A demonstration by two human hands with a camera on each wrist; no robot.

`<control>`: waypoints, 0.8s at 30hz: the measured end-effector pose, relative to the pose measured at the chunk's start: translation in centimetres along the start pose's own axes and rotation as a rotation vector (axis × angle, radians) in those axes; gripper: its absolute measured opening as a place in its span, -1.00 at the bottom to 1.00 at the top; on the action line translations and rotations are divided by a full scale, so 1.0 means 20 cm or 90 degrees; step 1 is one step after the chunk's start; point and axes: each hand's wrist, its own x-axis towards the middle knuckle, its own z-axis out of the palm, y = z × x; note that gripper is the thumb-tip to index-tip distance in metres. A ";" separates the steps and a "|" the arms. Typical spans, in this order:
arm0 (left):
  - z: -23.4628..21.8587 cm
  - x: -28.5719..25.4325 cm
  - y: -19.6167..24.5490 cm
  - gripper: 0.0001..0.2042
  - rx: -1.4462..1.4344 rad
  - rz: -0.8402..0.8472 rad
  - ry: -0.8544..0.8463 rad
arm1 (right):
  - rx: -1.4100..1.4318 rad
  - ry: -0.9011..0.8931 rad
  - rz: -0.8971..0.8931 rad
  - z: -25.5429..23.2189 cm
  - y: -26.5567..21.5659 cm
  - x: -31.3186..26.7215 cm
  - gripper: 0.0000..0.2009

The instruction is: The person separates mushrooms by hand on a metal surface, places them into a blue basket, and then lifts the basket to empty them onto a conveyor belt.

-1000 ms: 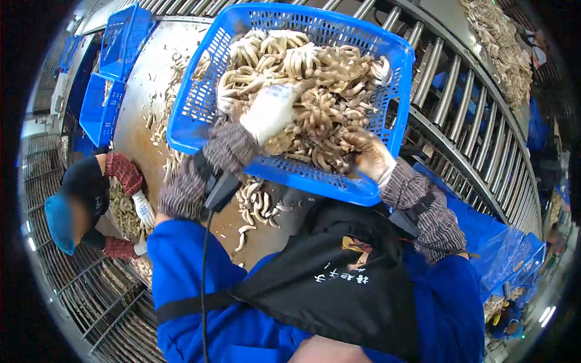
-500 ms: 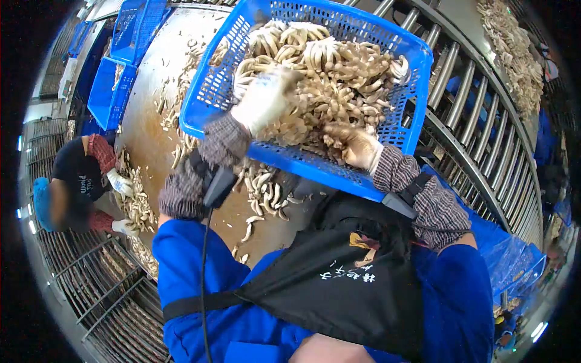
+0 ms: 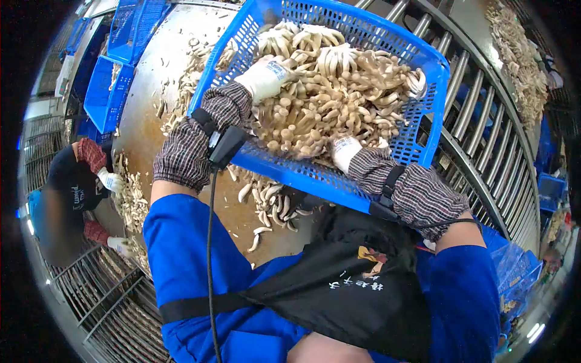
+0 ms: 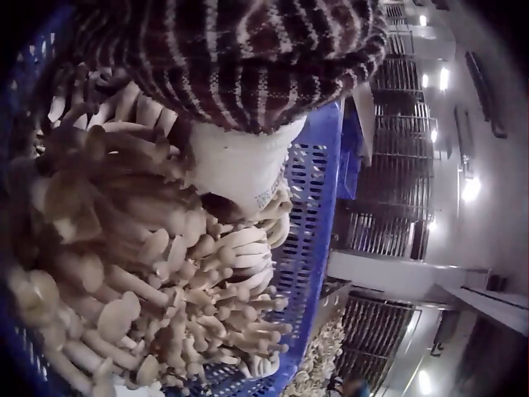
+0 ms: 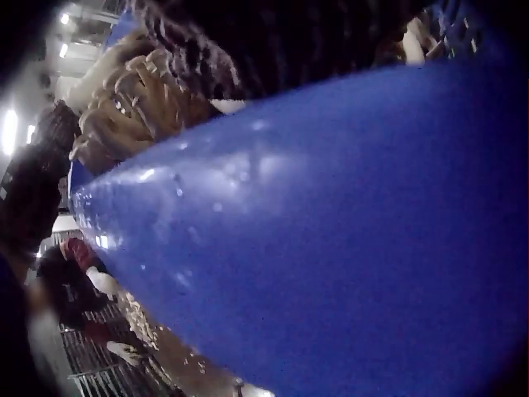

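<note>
A blue perforated basket [image 3: 296, 180] in the head view is heaped with brown-capped, pale-stemmed mushrooms [image 3: 357, 81]. My gloved left hand [image 3: 263, 80] lies over the left part of the heap, its fingers reaching in among the stems. In the left wrist view, the white glove [image 4: 235, 165] goes down beside clustered mushrooms [image 4: 169, 306], which hide its fingertips. Just inside the near rim, my gloved right hand [image 3: 346, 152] is tucked against a mushroom clump [image 3: 302, 130]. Its fingers are hidden, and I cannot tell whether either hand grips the clump. Basket wall [image 5: 331, 215] fills most of the right wrist view.
Metal rollers [image 3: 469, 112] run along the right. Loose mushrooms [image 3: 275, 202] lie on the table below the basket. Blue crates [image 3: 109, 94] stand at the left, near another gloved person [image 3: 72, 181] handling mushrooms. A cable [image 3: 212, 260] hangs from my left wrist.
The basket appears farther right and higher in the head view. My left hand has shifted up toward the back of the heap. My right hand's fingers, visible earlier, are now hidden by mushrooms.
</note>
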 end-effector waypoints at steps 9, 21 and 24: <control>0.24 0.12 0.00 -0.81 0.215 0.079 0.023 | 0.224 -0.044 -0.004 -0.09 0.08 -0.07 -0.46; -0.03 0.05 -0.02 -0.88 0.038 -0.118 0.225 | 1.511 0.218 0.032 -0.32 0.32 -0.85 -0.63; -0.20 0.04 0.09 -0.79 -0.245 -0.262 0.371 | 1.705 0.060 -0.333 -0.18 0.44 -0.89 -0.64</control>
